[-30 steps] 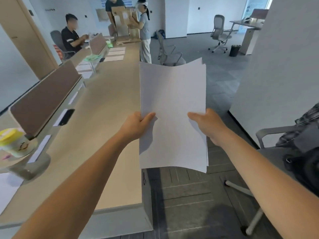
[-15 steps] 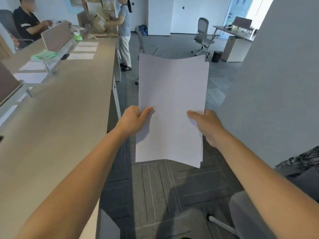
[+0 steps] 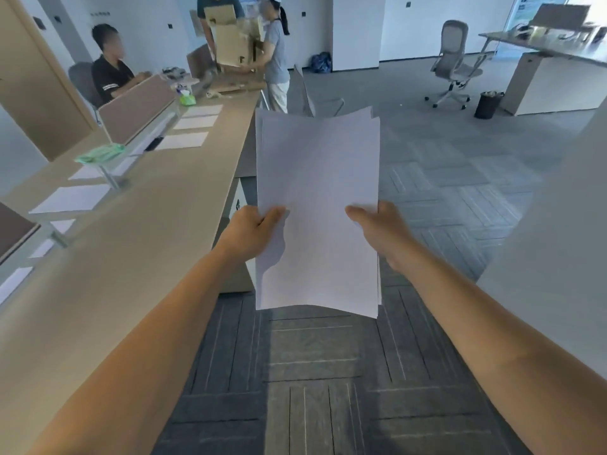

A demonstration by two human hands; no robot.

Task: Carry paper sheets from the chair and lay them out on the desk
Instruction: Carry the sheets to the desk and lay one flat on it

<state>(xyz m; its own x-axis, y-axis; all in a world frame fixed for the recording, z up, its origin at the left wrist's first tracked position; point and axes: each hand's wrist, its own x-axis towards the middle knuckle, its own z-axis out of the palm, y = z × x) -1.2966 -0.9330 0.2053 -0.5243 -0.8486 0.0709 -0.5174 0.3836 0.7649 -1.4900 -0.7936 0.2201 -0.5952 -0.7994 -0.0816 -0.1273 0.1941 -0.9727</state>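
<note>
A stack of white paper sheets (image 3: pixel 317 178) hangs in the air in front of me, over the grey carpet. My left hand (image 3: pixel 251 229) pinches its left edge, thumb on top. My right hand (image 3: pixel 377 228) pinches its right edge the same way. The long beige desk (image 3: pixel 138 231) runs along my left side. Several single white sheets (image 3: pixel 70 199) lie on it farther along, some beside the brown divider screen (image 3: pixel 136 111). The chair the sheets came from is out of view.
A seated person (image 3: pixel 111 68) works at the desk's far left, and two standing people (image 3: pixel 274 57) handle cardboard boxes at its far end. Grey office chairs (image 3: pixel 455 65), a black bin (image 3: pixel 488 105) and another desk stand at the back right. A white wall (image 3: pixel 558 241) rises on my right.
My view has moved forward along the aisle and turned back left, so more of the desk and its laid-out sheets show. Both hands keep the same hold on the stack.
</note>
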